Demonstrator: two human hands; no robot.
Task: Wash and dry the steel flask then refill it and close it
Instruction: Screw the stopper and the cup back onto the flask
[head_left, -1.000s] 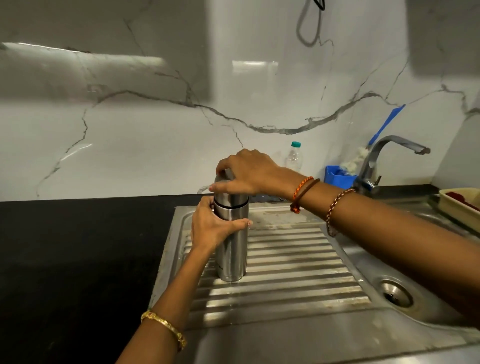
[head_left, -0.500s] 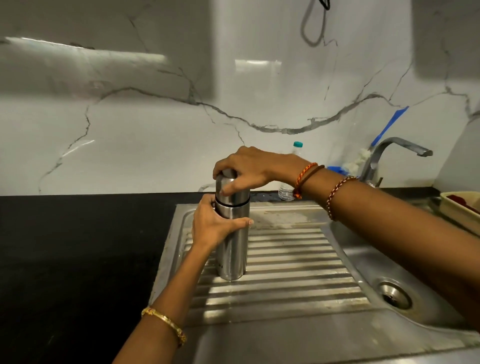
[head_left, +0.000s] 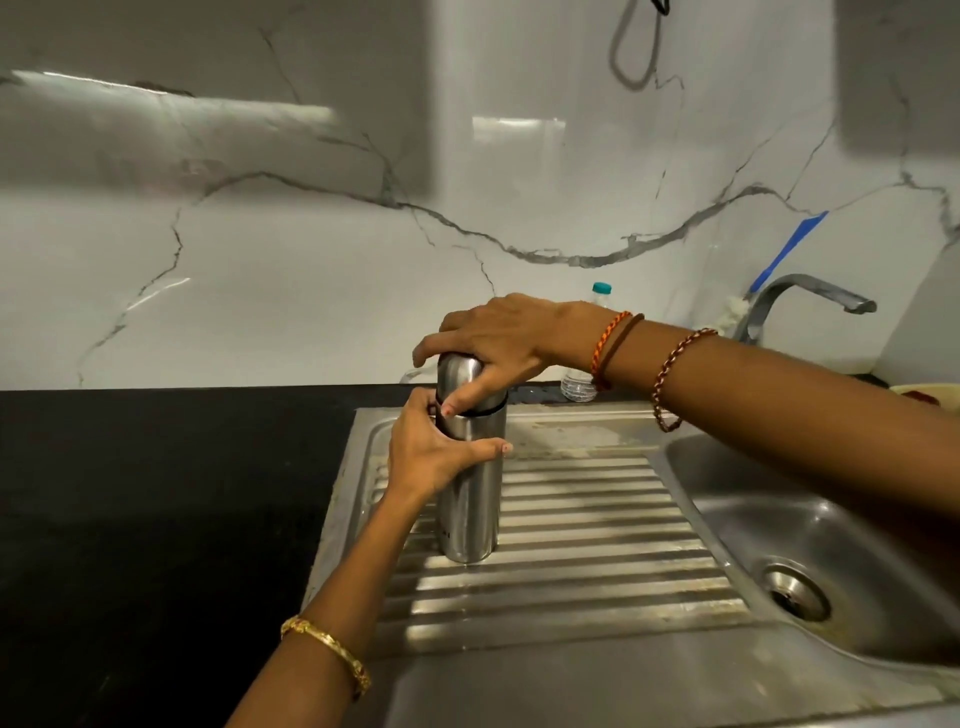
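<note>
A tall steel flask (head_left: 470, 512) stands upright on the ribbed steel drainboard (head_left: 597, 540) left of the sink basin. My left hand (head_left: 431, 457) grips the flask's body just below the black seam, thumb across the front. My right hand (head_left: 493, 345) reaches in from the right and curls over the flask's steel cap (head_left: 460, 376), fingers and thumb wrapped round it. The cap sits on the flask's neck.
The sink basin (head_left: 841, 519) with its drain (head_left: 797, 592) lies to the right, a steel tap (head_left: 800, 299) behind it. A small plastic bottle (head_left: 584, 379) with a teal cap stands by the marble wall. Black countertop (head_left: 156, 519) stretches to the left.
My right hand has turned on the cap, its thumb swinging down onto the front of the flask. The left hand keeps its hold, and the flask stays in place.
</note>
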